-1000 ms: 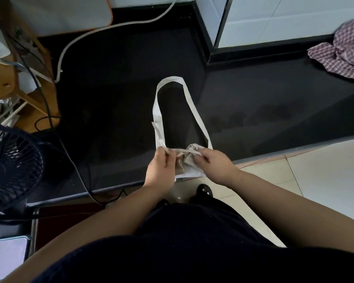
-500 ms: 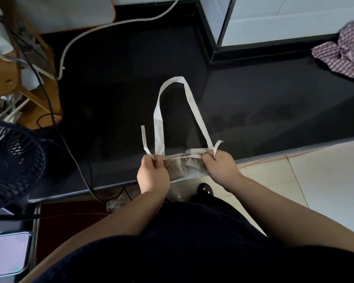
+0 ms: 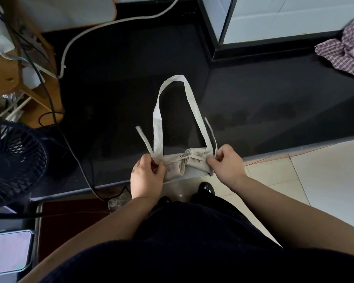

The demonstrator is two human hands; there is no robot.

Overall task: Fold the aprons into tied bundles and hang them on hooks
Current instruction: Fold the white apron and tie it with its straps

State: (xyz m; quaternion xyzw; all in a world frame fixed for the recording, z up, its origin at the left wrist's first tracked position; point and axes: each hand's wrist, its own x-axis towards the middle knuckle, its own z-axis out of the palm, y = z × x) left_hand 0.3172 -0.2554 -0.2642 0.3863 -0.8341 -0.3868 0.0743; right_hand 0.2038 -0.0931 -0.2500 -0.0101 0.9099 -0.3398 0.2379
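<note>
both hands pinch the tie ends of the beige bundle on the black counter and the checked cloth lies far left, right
No: the head view shows the checked cloth at the far right of the black counter, not the left. Otherwise correct: the left hand and right hand pinch the tie ends of the beige bundle.

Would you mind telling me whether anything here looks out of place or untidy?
A checked cloth lies crumpled, unfolded, at the far right end of the counter. The beige bundle slightly overhangs the front edge while the left hand and right hand pinch its tie ends.
</note>
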